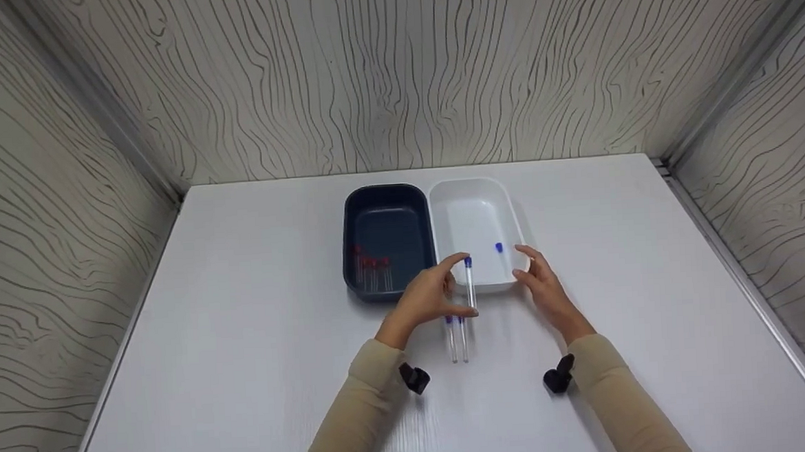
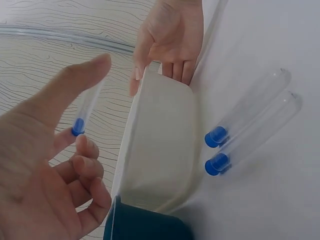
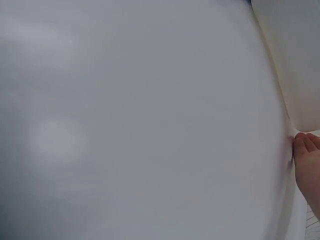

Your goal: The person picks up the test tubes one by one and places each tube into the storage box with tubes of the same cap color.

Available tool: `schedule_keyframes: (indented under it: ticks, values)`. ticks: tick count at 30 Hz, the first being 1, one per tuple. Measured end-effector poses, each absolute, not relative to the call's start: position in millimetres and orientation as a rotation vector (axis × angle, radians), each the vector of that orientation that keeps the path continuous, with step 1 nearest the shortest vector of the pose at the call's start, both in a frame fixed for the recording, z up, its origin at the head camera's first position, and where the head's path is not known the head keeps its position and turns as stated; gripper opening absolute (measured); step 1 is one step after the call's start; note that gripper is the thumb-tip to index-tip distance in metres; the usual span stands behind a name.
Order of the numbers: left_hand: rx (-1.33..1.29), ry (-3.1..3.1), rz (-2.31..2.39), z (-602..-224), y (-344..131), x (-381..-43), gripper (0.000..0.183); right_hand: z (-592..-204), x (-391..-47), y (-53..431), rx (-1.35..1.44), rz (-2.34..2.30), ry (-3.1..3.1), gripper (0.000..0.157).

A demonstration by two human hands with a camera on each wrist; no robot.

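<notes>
My left hand (image 1: pixel 421 298) pinches a clear test tube (image 1: pixel 471 288) with a blue cap between thumb and forefinger, over the near edge of the white tray (image 1: pixel 447 217). The left wrist view shows this tube's blue cap (image 2: pixel 78 126) at the forefinger, the other fingers loosely bent. At the tray's near right side, my right hand (image 1: pixel 549 293) holds the rim with thumb and fingers. Inside the white tray a blue cap (image 1: pixel 499 247) shows. Two more blue-capped test tubes (image 2: pixel 260 112) lie side by side on the table in front of it.
A dark blue tray (image 1: pixel 350 222) stands close against the white tray's left side. Several red-capped test tubes (image 1: pixel 374 272) lie in its near end. Patterned panels (image 1: pixel 394 75) wall the white table (image 1: pixel 256 330) at the back and both sides.
</notes>
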State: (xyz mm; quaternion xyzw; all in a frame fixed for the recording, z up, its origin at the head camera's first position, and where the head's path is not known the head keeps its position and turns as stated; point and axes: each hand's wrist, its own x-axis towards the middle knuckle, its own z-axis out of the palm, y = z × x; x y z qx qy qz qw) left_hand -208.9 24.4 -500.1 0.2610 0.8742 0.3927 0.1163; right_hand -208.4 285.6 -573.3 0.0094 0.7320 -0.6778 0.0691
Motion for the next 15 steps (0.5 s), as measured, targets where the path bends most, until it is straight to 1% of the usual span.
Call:
schedule_keyframes:
  ticks: [10, 15]
  values:
    - [0.724, 2.577, 1.168, -497.2, 38.0, -231.4, 0.092, -577.3, -206.8, 289.4, 0.046, -2.003, 2.198, 0.063]
    - [0.708, 2.567, 1.208, -498.0, 45.3, -241.6, 0.093, -573.6, -207.1, 286.4, 0.059, -2.007, 2.168, 0.064]
